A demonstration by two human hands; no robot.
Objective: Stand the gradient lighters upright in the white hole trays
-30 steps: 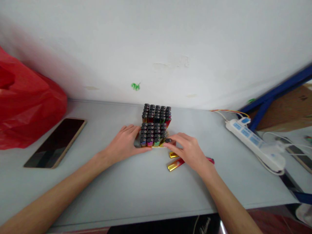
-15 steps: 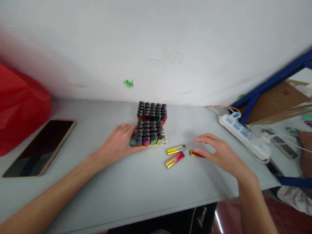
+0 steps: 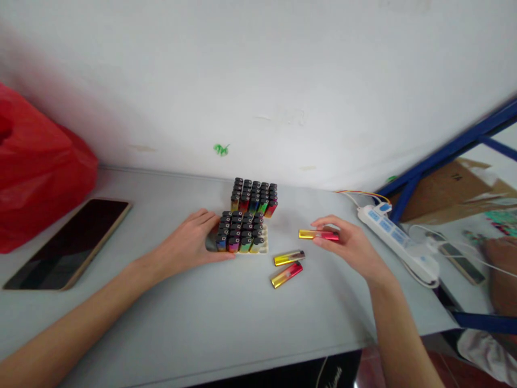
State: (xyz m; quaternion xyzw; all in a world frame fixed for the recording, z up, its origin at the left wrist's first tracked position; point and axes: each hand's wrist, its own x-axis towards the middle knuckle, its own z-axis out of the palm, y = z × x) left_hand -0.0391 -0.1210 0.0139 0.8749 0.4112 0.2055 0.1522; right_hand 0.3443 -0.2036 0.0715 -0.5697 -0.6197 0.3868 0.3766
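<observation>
My left hand (image 3: 189, 240) grips the left side of a pale tray (image 3: 263, 247) that holds several upright lighters with black tops. Four columns of them fill most of the tray, and bare slots show along its right side. My right hand (image 3: 349, 242) pinches a red and gold lighter (image 3: 317, 235) above the table, its gold end pointing left. Below it lie a yellow and silver lighter (image 3: 287, 258) and another red and gold lighter (image 3: 286, 275). Behind the tray stands a second block of upright lighters (image 3: 253, 197).
A large phone (image 3: 68, 242) lies at the left beside a red bag (image 3: 40, 172). At the right are a white power strip (image 3: 398, 242) with cables, a blue metal frame (image 3: 444, 153) and a cardboard box (image 3: 448, 191). A white wall (image 3: 258, 81) rises behind the table.
My right hand has closed on the red and gold lighter and lifted it off the table. The tray in my left hand has shifted left, away from the rear block.
</observation>
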